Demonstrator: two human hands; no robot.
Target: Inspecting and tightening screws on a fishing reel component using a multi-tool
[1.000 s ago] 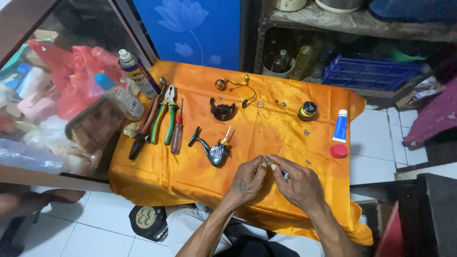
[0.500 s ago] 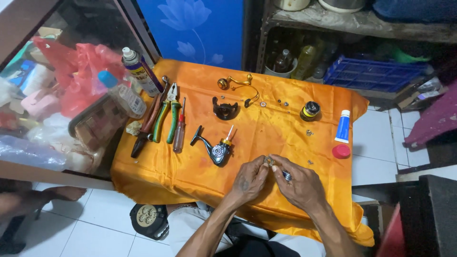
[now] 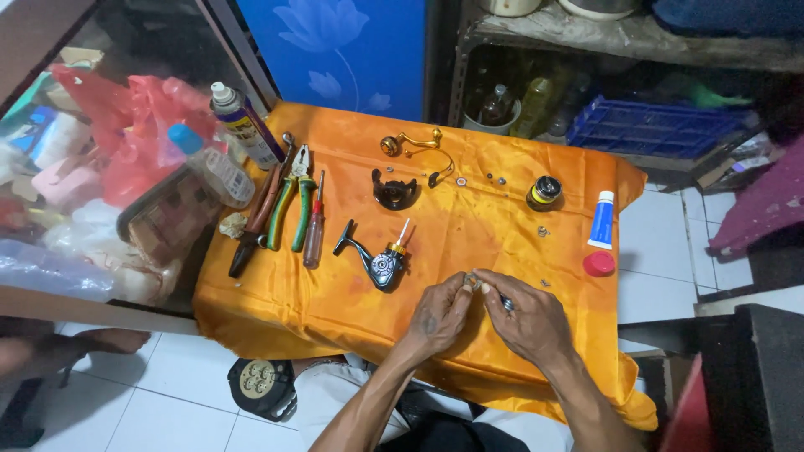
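An orange cloth (image 3: 352, 293) covers the low table and fills most of the view, with both hands working over its near-right part. Beyond the grip and to its left lies the reel body (image 3: 378, 261), its long axis running left to right and its pale shaft tilted up and away. Further left of it, 3 long tools lie side by side, all pointing away from the person: a dark-handled tool, green-handled pliers (image 3: 293, 208) and a red screwdriver (image 3: 315, 230). Far beyond the grip sit a black rotor (image 3: 394, 192) and a gold handle (image 3: 412, 141); off to the right stand a spool (image 3: 544, 192) and a blue and white tube (image 3: 601, 219) above its red cap (image 3: 599, 264).

The left hand (image 3: 437, 316) and right hand (image 3: 529, 318) meet fingertip to fingertip, both pinched together on a small metal part (image 3: 474, 280) held just above the cloth. It is too small to give a long axis. Both hands are equally near it. The cloth's near edge lies close below the wrists; bare cloth lies left of the grip, toward the reel body.
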